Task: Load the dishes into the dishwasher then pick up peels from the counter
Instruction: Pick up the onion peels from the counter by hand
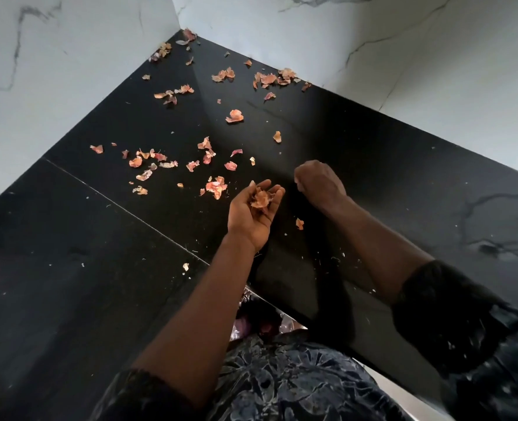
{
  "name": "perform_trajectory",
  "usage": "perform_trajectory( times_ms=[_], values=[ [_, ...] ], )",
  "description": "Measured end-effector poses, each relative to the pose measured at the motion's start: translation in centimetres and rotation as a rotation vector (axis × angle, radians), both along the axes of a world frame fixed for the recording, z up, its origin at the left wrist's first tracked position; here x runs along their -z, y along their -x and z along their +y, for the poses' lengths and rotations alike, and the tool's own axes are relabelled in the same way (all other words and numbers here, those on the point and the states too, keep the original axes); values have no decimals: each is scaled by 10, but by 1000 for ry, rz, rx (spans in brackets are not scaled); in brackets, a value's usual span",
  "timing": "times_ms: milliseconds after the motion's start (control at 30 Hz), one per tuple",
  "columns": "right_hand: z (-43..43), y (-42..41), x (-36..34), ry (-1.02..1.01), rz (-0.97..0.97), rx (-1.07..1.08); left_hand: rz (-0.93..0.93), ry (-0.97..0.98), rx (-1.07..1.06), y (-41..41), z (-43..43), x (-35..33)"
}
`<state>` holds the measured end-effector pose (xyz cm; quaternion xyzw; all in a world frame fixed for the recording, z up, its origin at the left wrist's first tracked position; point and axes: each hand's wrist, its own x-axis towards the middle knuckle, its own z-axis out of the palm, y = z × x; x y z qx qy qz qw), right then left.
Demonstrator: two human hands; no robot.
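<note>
Above the counter (69, 268) our left hand (253, 214) was cupped palm up around a heap of peels (262, 199); other peels (216, 188) lay scattered on the counter. Our right hand (320, 185) had curled fingers (holding something or not, we could not tell).

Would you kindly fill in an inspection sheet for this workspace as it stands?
Surface: glossy black counter, set in a corner.
Job's things: loose peels scattered from the corner to the middle; gathered peels in a palm; no dishes or dishwasher in view.
Clutter: pale specks near the front edge.
Hands: left hand palm up, cupping the gathered peels; right hand fingers curled, contents hidden.
Cables: nothing seen.
Surroundings: white veined walls on two sides.
</note>
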<state>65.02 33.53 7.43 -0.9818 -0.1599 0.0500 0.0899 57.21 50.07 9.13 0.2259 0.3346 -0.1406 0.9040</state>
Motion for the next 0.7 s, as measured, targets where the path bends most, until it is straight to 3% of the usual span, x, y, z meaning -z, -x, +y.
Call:
perform_trajectory(
  times_ms=[100,200,300,433,567,633,700],
  values=[
    [-11,26,-2,-334,111,250,7,-5,6,0,1,8],
    [-16,52,-23,-665,87,442,5,-1,13,3,-4,15],
    [4,75,-49,-650,41,263,-17,-6,59,6,-15,20],
    [35,98,-58,-474,45,47,-62,-50,153,8,-26,22],
    [29,92,-63,-554,-59,115,-67,-6,126,8,-24,15],
    [12,77,-57,-637,-101,277,-51,68,79,8,-20,11],
    [-6,60,-41,-593,-101,421,-37,110,37,9,-13,10]
  ],
)
